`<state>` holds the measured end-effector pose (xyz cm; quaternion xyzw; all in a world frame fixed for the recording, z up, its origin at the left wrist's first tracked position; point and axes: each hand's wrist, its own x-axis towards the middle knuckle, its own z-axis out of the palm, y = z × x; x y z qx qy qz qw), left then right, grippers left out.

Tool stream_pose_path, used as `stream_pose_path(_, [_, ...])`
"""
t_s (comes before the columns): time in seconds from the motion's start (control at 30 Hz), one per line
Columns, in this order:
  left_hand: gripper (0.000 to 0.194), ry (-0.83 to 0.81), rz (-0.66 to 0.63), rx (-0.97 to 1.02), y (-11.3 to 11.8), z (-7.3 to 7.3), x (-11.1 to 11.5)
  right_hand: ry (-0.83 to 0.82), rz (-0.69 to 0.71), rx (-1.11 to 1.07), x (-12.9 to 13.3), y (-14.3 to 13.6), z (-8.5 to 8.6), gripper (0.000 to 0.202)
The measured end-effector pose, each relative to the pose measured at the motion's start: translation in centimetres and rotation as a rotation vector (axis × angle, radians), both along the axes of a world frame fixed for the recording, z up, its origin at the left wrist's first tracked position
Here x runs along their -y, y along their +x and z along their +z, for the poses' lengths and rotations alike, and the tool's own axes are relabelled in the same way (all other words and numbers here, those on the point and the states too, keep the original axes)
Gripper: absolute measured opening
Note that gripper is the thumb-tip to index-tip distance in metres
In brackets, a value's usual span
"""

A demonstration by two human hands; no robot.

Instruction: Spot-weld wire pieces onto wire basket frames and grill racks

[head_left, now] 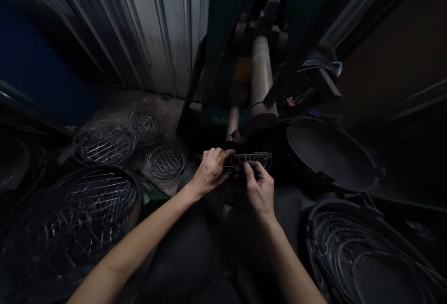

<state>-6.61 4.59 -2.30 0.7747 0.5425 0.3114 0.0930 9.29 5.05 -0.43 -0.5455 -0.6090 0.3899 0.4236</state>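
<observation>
A round wire rack [262, 157] is seen nearly edge-on in front of me, just below the lower rod of a machine [233, 122]. My left hand [212, 166] grips its left side, with fingers bent over the wires. On the near side, my right hand [259, 180] pinches the wire edge between thumb and fingers. The machine's thick metal cylinder [262, 76] stands above and behind the rack. Shadow hides the rack's underside and whether it touches the machine.
Wire racks lie on the floor at left, including a small round rack [166, 161]. A dark tub [138, 197] full of racks stands nearer. At right are a wide black basin [328, 152] and a tub of wire rings [370, 248]. Corrugated metal sheeting [164, 29] rises behind.
</observation>
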Motion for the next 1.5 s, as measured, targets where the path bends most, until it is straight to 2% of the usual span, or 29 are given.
stream_pose_path(0.23, [0.058, 0.049, 0.037, -0.045, -0.5, -0.6, -1.2, 0.053, 0.020, -0.028, -1.2, -0.7, -0.4, 0.029])
stream_pose_path(0.63, [0.058, 0.071, 0.051, -0.079, -1.2, -0.5, -2.5, 0.063, 0.032, -0.054, -2.3, -1.3, -0.8, 0.030])
stream_pose_path(0.97, [0.059, 0.017, 0.065, -0.057, -1.1, -0.6, -2.8, 0.106, 0.009, 0.011, -2.7, -1.6, -0.6, 0.029])
stream_pose_path(1.17, [0.058, 0.037, 0.071, -0.070, -1.0, -0.4, -2.7, 0.107, 0.008, -0.014, -2.7, -1.6, -1.1, 0.028])
stream_pose_path(1.5, [0.057, 0.053, 0.079, -0.131, -1.4, -0.2, -2.8, 0.128, 0.008, 0.002, -2.6, -1.7, -0.7, 0.028])
